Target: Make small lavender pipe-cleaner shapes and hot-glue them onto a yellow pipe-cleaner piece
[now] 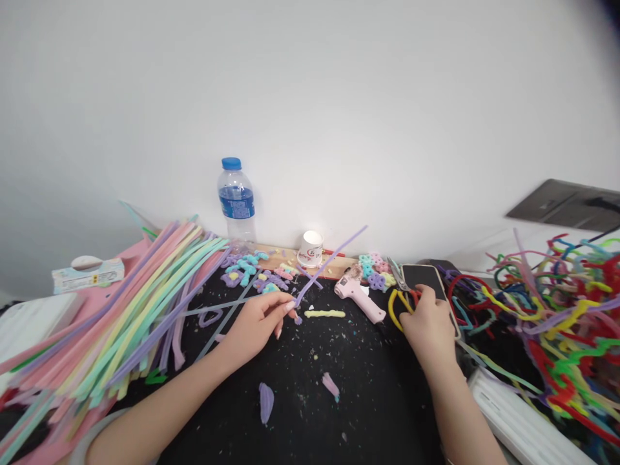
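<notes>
My left hand (266,320) pinches a purple pipe cleaner (332,263) near its lower end; its long part slants up to the right. A short yellow pipe cleaner piece (325,314) lies just right of those fingertips. My right hand (429,323) has its fingers on the handles of the scissors (401,289), one yellow and one orange-red; the blades point up and away toward the wall. Part of the grip is hidden by the hand. Beside the scissors rests a pink glue gun (359,297). Nearer me lie a purple petal-shaped piece (266,403) and a pink-purple one (330,385).
Pastel pipe cleaners (140,310) are heaped at left, tangled bright ones (566,329) at right. A water bottle (237,203) and a paper cup (310,248) stand by the wall. A phone (438,281) lies under my right hand. Small fluffy flowers (376,270) sit behind the glue gun.
</notes>
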The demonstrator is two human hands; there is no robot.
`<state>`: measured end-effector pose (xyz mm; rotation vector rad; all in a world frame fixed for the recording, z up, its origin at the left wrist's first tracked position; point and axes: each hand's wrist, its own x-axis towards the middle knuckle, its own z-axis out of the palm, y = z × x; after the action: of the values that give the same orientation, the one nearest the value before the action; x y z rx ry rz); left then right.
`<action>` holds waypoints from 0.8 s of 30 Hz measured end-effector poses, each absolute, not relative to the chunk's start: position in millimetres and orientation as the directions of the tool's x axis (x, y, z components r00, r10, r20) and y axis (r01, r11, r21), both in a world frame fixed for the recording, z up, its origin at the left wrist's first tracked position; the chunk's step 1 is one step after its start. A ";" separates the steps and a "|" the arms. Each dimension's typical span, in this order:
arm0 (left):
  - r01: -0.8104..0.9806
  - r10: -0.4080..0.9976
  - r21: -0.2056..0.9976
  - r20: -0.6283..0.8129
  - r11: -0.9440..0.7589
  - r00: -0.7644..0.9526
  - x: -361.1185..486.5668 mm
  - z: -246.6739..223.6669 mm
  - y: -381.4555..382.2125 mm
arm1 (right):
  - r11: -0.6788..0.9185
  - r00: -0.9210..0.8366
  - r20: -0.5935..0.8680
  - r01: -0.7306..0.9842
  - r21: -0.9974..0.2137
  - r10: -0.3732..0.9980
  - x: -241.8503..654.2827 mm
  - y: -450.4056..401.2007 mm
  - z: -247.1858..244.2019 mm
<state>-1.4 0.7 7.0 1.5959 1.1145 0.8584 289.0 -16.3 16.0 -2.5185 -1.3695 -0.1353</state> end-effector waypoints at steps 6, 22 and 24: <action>0.274 0.973 0.954 0.056 -0.118 0.225 -3.0 9.5 3.2 | -0.550 0.608 0.148 0.779 -0.301 0.780 299.2 -13.4 20.5; 0.228 0.987 0.966 0.098 -0.125 0.125 -5.0 5.0 5.9 | 0.019 0.402 0.248 0.496 -0.868 0.882 269.3 -15.3 10.7; 0.231 0.987 0.964 0.107 -0.133 0.122 -5.3 4.6 6.0 | 0.036 0.259 0.244 0.615 -0.788 0.935 260.1 -19.2 12.1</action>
<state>-5.3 6.0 4.6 1.5263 1.2394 1.0918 260.1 -19.2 12.1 -1.6703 -1.4473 0.4679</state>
